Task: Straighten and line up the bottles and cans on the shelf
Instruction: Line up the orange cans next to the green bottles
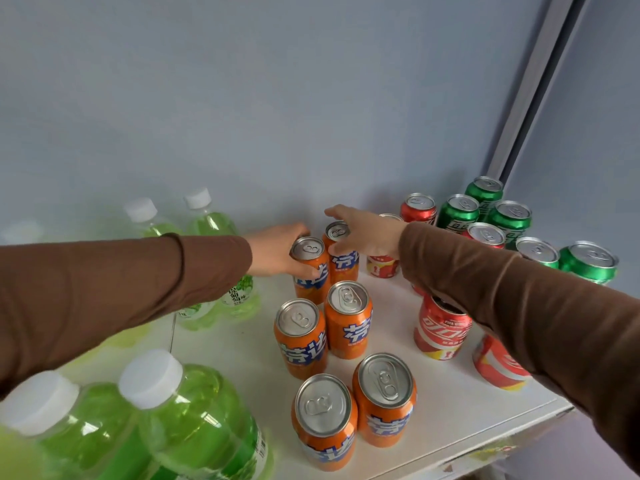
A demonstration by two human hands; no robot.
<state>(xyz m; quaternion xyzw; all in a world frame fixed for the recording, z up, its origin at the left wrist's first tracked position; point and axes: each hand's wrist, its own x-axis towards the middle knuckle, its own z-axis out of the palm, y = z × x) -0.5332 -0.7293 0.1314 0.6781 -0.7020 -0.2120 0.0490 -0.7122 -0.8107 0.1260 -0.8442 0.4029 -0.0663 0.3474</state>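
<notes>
Several orange cans stand in two columns on the white shelf (408, 299). My left hand (277, 251) grips the back-left orange can (311, 268) around its side. Over the top of the back-right orange can (341, 261) my right hand (367, 232) is closed, fingers around its rim. Nearer me stand two more pairs of orange cans (348, 318), upright. Red cans (441, 329) sit to the right, partly hidden under my right sleeve. Green cans (509, 218) cluster at the back right. Green bottles (204, 223) with white caps fill the left side.
A pale blue wall rises just behind the shelf. A grey vertical post (530, 88) stands at the back right. The shelf's front edge (485, 441) runs diagonally at the lower right. Two large green bottles (194, 420) stand close at the lower left.
</notes>
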